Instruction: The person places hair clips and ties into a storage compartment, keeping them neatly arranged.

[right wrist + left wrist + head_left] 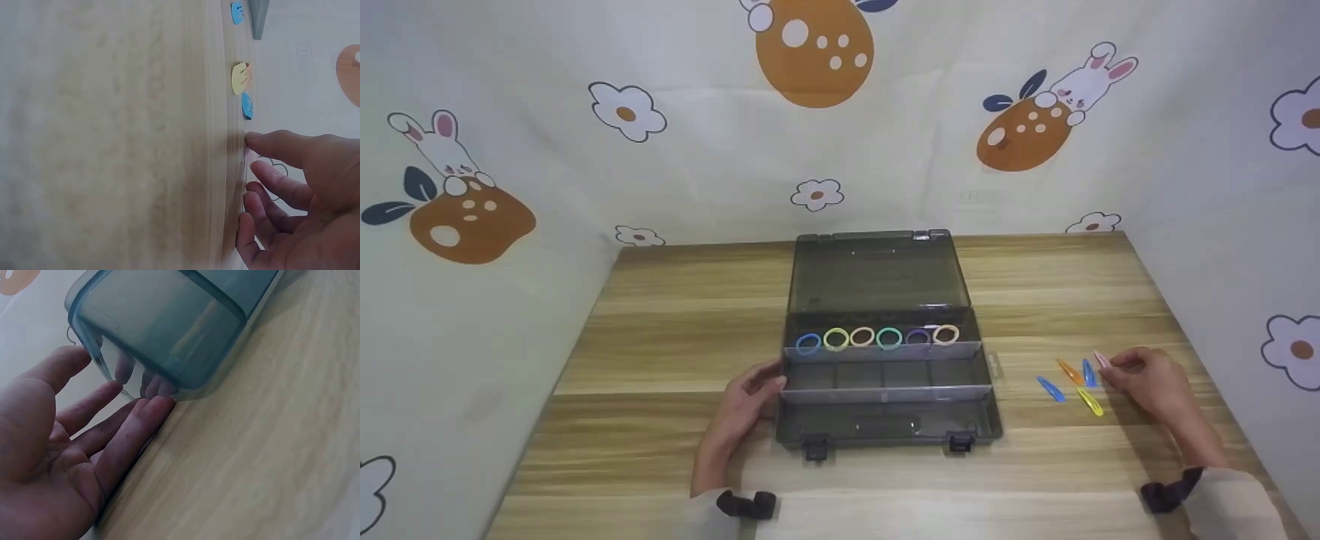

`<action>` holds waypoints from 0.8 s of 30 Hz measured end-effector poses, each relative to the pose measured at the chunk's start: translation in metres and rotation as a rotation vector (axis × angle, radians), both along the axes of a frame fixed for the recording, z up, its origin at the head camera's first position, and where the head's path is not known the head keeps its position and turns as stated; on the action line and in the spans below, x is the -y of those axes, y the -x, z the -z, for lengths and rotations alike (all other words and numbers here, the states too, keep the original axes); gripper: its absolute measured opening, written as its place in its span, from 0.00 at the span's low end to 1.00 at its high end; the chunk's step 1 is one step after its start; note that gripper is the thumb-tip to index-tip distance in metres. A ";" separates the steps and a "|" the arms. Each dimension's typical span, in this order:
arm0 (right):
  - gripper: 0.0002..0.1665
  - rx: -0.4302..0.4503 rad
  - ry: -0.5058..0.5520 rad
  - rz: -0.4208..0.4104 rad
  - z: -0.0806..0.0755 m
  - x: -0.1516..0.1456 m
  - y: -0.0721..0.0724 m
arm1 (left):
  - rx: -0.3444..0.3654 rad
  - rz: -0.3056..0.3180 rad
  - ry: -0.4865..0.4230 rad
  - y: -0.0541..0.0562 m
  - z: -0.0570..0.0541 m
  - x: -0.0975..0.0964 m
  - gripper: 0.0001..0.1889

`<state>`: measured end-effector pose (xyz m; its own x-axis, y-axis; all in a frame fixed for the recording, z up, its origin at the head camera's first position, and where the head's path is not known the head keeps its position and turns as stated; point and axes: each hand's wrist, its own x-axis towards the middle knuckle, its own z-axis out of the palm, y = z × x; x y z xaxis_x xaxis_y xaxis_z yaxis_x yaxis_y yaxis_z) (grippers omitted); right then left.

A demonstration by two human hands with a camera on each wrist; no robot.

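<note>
An organizer box [885,433] of dark see-through plastic stands with its lid [881,274] raised at the back. My left hand [748,401] touches the box's left side with its fingertips, the fingers fairly straight in the left wrist view. To the right of the box, my right hand [1155,382] pinches a pink hair clip [1101,360] between thumb and index finger, low at the tabletop. Beside it lie a blue hair clip [1089,373], an orange hair clip [1069,371], a yellow hair clip [1090,401] and another blue hair clip [1051,388].
Several coloured rings, among them a green ring [889,339], stand in a row in the back compartment. Clear dividers [889,392] split the box. Two black latches [815,448] stick out at its front. Patterned cloth [712,172] surrounds the wooden table [645,450].
</note>
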<state>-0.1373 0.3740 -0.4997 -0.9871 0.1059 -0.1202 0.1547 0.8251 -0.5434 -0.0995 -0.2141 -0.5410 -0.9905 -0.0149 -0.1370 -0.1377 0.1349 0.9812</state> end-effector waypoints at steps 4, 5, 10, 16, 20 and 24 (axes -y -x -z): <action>0.21 -0.004 -0.008 0.003 0.000 0.001 0.001 | 0.006 -0.003 0.001 0.000 0.000 -0.001 0.24; 0.21 0.000 -0.006 0.005 0.000 0.001 0.001 | 0.002 -0.002 0.006 0.000 0.000 -0.001 0.24; 0.20 0.020 -0.008 0.023 -0.001 0.001 0.001 | 0.013 -0.008 0.009 0.001 0.000 -0.001 0.25; 0.20 0.039 -0.021 0.034 -0.003 0.002 0.002 | 0.016 -0.016 0.004 0.000 0.000 -0.002 0.24; 0.18 0.024 -0.031 0.010 -0.004 0.004 0.004 | 0.009 -0.013 0.017 0.000 -0.001 -0.001 0.24; 0.15 -0.005 -0.050 -0.014 -0.004 0.007 0.006 | -0.004 -0.007 0.026 -0.001 -0.001 -0.001 0.24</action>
<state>-0.1435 0.3674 -0.4953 -0.9891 0.0978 -0.1098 0.1401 0.8531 -0.5025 -0.0987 -0.2135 -0.5404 -0.9909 -0.0258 -0.1323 -0.1347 0.1593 0.9780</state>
